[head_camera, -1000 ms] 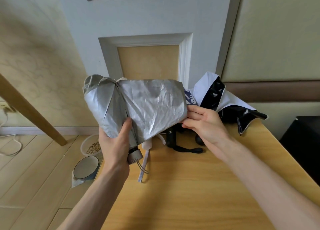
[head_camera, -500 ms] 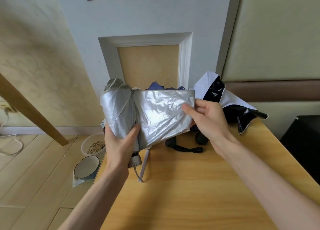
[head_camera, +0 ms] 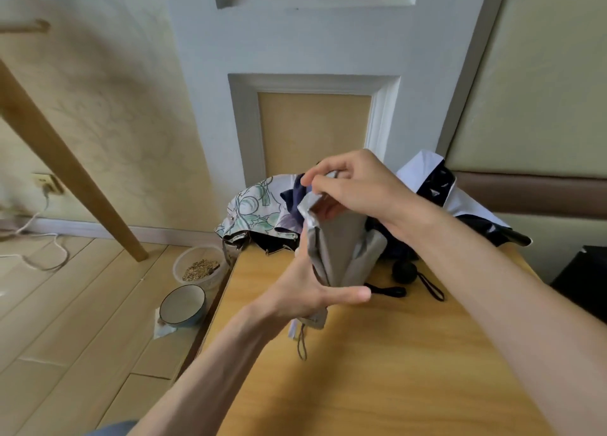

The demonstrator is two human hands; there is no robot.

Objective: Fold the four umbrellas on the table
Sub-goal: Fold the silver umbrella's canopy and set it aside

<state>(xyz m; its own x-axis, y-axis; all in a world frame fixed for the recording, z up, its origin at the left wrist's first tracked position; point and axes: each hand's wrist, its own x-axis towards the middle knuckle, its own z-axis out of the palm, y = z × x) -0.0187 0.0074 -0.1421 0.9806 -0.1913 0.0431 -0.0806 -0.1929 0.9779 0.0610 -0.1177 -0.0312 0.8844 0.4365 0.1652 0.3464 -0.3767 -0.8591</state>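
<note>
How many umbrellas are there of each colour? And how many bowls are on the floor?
silver umbrella: 1
flowery umbrella: 1
dark blue umbrella: 1
white and black umbrella: 1
bowls on the floor: 2, the clear bowl and the blue bowl
Total: 6

umbrellas [head_camera: 259,212] behind held umbrella [head_camera: 338,248].

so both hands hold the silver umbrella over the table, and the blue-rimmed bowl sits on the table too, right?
No. The blue-rimmed bowl sits on the floor, left of the table, per the head view. The rest holds: left hand and right hand both hold the silver umbrella.
</note>
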